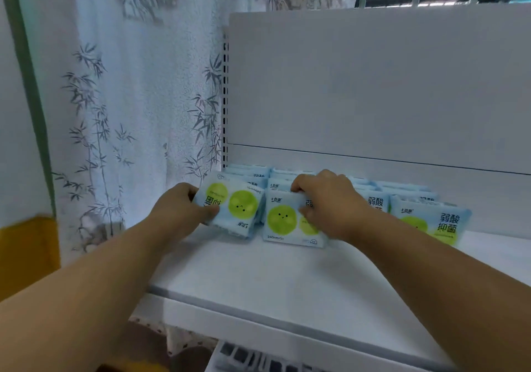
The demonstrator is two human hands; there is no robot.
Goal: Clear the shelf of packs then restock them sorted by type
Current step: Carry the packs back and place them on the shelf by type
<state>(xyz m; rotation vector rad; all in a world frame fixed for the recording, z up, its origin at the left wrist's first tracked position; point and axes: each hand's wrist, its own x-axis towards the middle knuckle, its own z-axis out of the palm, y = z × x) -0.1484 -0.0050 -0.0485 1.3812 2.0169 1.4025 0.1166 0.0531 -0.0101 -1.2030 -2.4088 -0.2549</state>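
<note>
Two packs are in hand on the white shelf [258,274], at the front of rows that run back to the rear panel. The left hand [184,208] grips the left pack [232,208] by its left edge, fingers curled round it, the pack tilted and turned upside down. The right hand [324,202] holds the middle pack [284,219], fingers hooked over its top edge and thumb on its face. A third pack [431,222] stands just to the right. These look light and soft, film-wrapped and probably slippery, so they would squash rather than break. Pinching across the edges, as now, seems the surest hold; several could likely be gathered together.
</note>
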